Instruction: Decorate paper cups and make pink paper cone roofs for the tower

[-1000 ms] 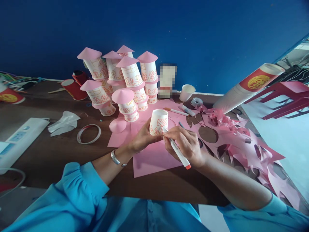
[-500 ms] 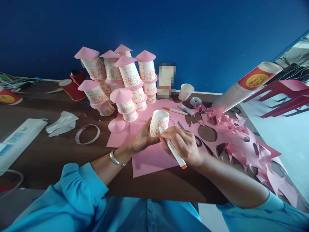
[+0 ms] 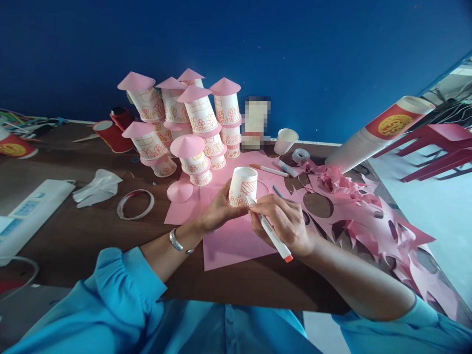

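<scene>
A white paper cup with a hatched red window and orange flowers drawn on its side is held by my left hand, fingers wrapped round its left side and base. My right hand pinches a white marker with an orange-red end; its tip points at the cup's lower right side, and I cannot tell whether it touches. Below both hands lie pink paper sheets. Behind the cup stand several decorated cup towers with pink cone roofs. A loose pink cone lies left of my left hand.
Pink paper scraps cover the table's right side, beside a long stack of cups. A single cup, another marker and a tape roll lie toward the wall. A larger ring and a power strip are at left.
The marker's tip has shifted slightly right and away from the flowers, and my right hand has moved a little right with it. My left hand keeps holding the cup.
</scene>
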`<state>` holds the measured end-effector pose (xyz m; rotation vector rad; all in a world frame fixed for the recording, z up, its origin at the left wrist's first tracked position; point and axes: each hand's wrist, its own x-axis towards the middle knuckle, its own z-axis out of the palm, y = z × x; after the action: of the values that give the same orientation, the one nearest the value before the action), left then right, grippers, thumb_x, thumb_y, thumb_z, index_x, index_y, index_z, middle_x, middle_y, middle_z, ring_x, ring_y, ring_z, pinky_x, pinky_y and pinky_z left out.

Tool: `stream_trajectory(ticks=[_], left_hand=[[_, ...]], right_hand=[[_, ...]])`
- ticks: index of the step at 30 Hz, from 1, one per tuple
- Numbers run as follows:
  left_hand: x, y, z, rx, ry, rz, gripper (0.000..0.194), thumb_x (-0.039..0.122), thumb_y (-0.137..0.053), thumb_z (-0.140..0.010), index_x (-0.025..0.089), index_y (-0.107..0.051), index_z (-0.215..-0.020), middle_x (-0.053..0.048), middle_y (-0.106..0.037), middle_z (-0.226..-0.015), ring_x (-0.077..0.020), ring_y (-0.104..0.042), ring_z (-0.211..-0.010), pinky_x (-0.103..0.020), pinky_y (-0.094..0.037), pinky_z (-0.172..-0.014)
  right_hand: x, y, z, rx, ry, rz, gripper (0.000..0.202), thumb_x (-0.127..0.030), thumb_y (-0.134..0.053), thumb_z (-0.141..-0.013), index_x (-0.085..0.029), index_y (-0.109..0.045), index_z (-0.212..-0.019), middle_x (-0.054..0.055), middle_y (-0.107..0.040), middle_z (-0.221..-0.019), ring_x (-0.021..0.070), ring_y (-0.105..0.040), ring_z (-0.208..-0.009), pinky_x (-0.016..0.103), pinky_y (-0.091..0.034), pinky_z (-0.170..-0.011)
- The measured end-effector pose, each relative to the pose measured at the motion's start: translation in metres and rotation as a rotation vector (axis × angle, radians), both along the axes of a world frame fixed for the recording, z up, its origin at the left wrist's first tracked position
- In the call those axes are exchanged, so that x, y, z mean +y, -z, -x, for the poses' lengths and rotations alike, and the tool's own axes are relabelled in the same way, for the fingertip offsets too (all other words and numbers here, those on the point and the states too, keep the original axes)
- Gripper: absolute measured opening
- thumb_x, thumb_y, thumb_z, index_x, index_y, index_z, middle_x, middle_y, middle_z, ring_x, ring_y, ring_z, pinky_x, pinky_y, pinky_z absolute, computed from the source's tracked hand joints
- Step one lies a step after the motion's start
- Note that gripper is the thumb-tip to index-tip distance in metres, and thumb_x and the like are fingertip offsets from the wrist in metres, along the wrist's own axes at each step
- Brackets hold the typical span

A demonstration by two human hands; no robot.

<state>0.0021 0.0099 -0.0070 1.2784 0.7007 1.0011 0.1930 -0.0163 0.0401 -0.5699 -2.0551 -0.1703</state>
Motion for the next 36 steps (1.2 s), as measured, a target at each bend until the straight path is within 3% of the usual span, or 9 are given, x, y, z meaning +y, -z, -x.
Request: stream_trajectory(ticks=[12, 17, 28, 36], left_hand=[[-0.0015, -0.0017, 0.0002, 0.021, -0.027, -0.048, 0.061, 0.047, -0.09, -0.078, 0.021, -0.062, -0.126, -0.006, -0.066, -0.106, -0.0225, -0.06, -0.094, -0.034, -0.051, -0.079], [-0.0006, -0.0013, -0.0013, 0.002, -0.03, -0.056, 0.068, 0.048, -0.091, -0.077, 0.021, -0.061, -0.131, -0.007, -0.068, -0.106, -0.024, -0.062, -0.094, -0.035, -0.052, -0.08], [-0.0016, 0.0026, 0.0003, -0.075, 0.028, 0.042, 0.065, 0.045, -0.09, -0.079, 0.023, -0.061, -0.132, -0.005, -0.067, -0.102, -0.0222, -0.063, -0.094, -0.036, -0.052, -0.084], [-0.0014, 0.0023, -0.0004, -0.059, 0.034, 0.057, 0.064, 0.042, -0.09, -0.081, 0.02, -0.058, -0.131, -0.008, -0.069, -0.111, -0.0246, -0.065, -0.104, -0.039, -0.053, -0.09]], right_hand=[[0.0028, -0.0016, -0.0021, -0.006, 0.062, -0.043, 0.018, -0.008, -0.064, -0.097, -0.021, -0.058, -0.108, 0.001, -0.072, -0.079, 0.0147, -0.071, -0.066, 0.027, -0.058, -0.058], [0.0032, -0.0034, -0.0021, -0.005, 0.063, -0.038, 0.023, -0.006, -0.066, -0.094, -0.021, -0.059, -0.11, 0.001, -0.072, -0.08, 0.0163, -0.072, -0.068, 0.028, -0.059, -0.059], [0.0036, -0.0037, -0.0022, -0.024, 0.044, -0.063, 0.017, -0.008, -0.065, -0.096, -0.019, -0.057, -0.106, 0.002, -0.072, -0.08, 0.016, -0.072, -0.067, 0.027, -0.059, -0.059], [0.0058, -0.0092, -0.0035, -0.002, 0.098, -0.042, 0.017, -0.008, -0.063, -0.097, -0.021, -0.058, -0.108, 0.001, -0.07, -0.08, 0.014, -0.071, -0.068, 0.024, -0.056, -0.056]])
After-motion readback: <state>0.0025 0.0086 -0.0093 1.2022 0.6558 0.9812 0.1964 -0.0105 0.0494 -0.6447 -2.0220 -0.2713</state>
